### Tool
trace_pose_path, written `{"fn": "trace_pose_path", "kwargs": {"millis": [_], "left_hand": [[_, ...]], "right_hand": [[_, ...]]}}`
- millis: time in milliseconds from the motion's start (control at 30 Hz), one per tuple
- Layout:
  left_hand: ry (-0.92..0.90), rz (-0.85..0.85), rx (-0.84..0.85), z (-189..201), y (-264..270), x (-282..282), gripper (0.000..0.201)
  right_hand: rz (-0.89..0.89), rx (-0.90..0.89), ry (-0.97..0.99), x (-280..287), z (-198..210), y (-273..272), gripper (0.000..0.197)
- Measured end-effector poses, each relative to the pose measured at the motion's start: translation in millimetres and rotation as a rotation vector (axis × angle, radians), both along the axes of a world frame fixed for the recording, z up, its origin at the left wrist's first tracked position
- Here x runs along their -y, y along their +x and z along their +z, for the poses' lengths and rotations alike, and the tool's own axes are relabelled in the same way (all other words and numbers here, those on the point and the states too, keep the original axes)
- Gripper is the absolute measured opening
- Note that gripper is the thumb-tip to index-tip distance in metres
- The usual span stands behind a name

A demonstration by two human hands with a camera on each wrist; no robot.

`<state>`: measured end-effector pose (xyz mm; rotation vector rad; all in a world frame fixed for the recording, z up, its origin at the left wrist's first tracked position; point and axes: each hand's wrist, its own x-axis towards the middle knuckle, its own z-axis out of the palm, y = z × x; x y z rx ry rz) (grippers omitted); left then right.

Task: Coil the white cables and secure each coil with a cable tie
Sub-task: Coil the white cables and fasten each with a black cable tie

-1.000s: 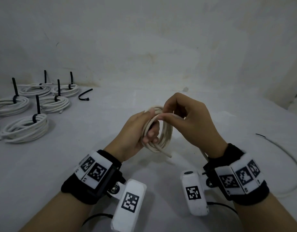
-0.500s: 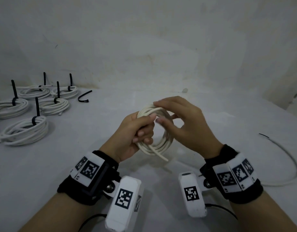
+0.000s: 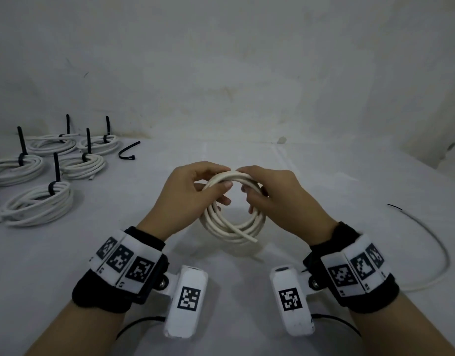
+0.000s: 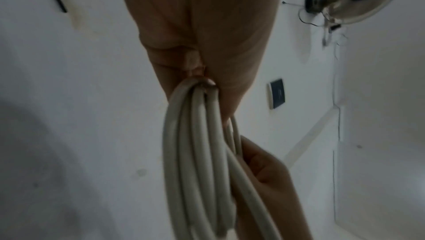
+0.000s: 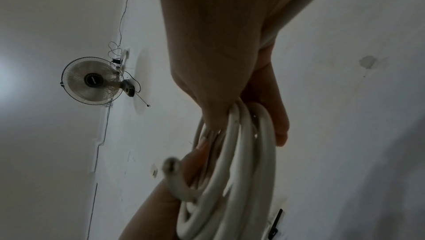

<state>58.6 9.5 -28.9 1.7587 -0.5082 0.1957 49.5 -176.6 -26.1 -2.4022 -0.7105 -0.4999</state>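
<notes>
A white cable coil [image 3: 231,227] hangs upright between both hands above the middle of the white table [image 3: 324,181]. My left hand [image 3: 195,191] grips the coil's upper left, thumb across the strands. My right hand [image 3: 267,196] grips the upper right, fingers curled round the strands. A cut end [image 3: 254,238] sticks out at the bottom right. The left wrist view shows the coil's strands [image 4: 197,153] bunched under my fingers. In the right wrist view the strands [image 5: 239,153] run down from my fingers with the cut end [image 5: 171,165] pointing at the camera.
Several tied coils [image 3: 36,204] with black cable ties lie at the left of the table. A loose black cable tie [image 3: 127,151] lies behind them. The cable's loose tail [image 3: 437,247] curves across the table at the right. A wall stands behind.
The coil has turned from edge-on to facing me and sits a little higher. Both hands have shifted to its top, left on the left side, right on the right side.
</notes>
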Motion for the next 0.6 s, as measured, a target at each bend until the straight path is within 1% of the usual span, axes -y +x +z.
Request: {"fn": "trace_pose_path", "kwargs": {"millis": [67,233,333,400,467,500,533,600], "left_hand": [[0.047,0.013,0.058,-0.6,-0.7,1.4,0.013],[0.052,-0.010,0.108,-4.8,3.2,-0.2,0.016],[-0.003,-0.039,0.063,-6.1,3.9,1.1,0.017],[-0.004,-0.081,-0.071,-4.6,1.9,2.7,0.032],[-0.005,-0.143,-0.286,-2.8,-0.7,4.0,0.047],[-0.059,-0.183,-0.394,-2.3,-2.0,5.0,0.049],[-0.158,-0.229,-0.488,-1.5,-3.6,6.5,0.046],[-0.381,-0.306,-0.609,0.6,-5.1,10.0,0.038]], "right_hand": [[-0.015,0.006,-0.013,1.1,-0.5,1.3,0.024],[-0.020,0.024,-0.034,1.3,-0.8,2.5,0.019],[-0.017,0.057,-0.026,1.4,0.7,1.0,0.021],[-0.009,0.093,0.000,1.4,1.6,-0.1,0.023],[-0.001,0.108,0.023,1.2,1.4,-0.1,0.024],[0.001,0.109,0.029,1.1,1.3,0.1,0.024],[0.002,0.109,0.034,1.4,1.0,0.4,0.024],[0.009,0.112,0.041,1.2,1.3,0.8,0.020]]}}
